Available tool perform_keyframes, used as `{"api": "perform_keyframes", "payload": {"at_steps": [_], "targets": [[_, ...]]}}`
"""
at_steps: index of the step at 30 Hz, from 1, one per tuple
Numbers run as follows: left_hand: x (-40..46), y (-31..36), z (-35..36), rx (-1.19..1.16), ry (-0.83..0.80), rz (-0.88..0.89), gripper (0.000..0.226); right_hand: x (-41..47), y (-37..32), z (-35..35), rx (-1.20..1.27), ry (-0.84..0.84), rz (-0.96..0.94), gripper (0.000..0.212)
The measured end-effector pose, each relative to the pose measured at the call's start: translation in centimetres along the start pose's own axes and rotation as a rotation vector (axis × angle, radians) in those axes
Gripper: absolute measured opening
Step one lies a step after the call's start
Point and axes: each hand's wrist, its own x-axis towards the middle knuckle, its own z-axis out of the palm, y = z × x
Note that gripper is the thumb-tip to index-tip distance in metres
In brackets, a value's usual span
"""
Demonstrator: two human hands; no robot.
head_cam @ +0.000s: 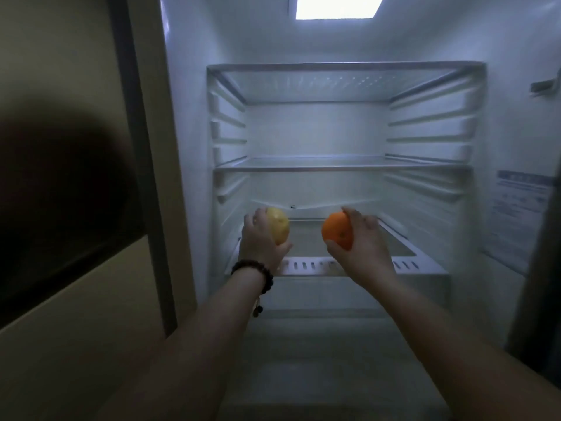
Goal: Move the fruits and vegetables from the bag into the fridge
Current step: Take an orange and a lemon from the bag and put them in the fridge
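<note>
Both arms reach into the open fridge [188, 147]. Left hand [261, 238] curls its fingers round a yellow fruit [278, 227]; right hand [362, 241] grips an orange [337, 230], both above the lowest shelf [306, 265].

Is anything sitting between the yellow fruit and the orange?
No. In the head view, only a bare stretch of fridge shelf shows between the yellow fruit and the orange.

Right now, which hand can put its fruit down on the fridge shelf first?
Probably the left hand: its yellow fruit sits farther in over the shelf. The right hand holds the orange nearer the front edge. It's close, though.
</note>
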Motion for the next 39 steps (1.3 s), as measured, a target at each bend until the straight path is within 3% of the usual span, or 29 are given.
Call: {"api": "perform_keyframes", "payload": {"at_steps": [5, 10, 22, 27, 32, 39], "targets": [[5.3, -1.4, 3.2, 0.041, -0.111, -0.12, 0.078, 3.8, 2.1, 1.0, 0.002, 0.031, -0.091, 0.071], [9.8, -2.5, 5.7, -0.013, -0.102, -0.253, 0.068, 6.3, 4.1, 1.7, 0.068, -0.028, -0.113, 0.071], [12.9, -4.3, 8.1, 0.185, -0.133, -0.261, 0.067, 8.3, 5.9, 2.1, 0.082, -0.18, -0.091, 0.074], [11.4, -3.2, 6.6, 0.24, -0.126, -0.177, 0.078, 7.4, 5.3, 1.0, 0.067, -0.162, -0.12, 0.075], [7.1, -0.2, 3.2, 0.201, 0.017, -0.004, 0.066, 5.4, 3.5, -1.1, 0.058, -0.079, -0.191, 0.074], [1.3, 3.3, -0.7, 0.077, 0.198, 0.278, 0.047, 3.0, 0.1, -3.8, 0.059, -0.147, -0.161, 0.072]]}}
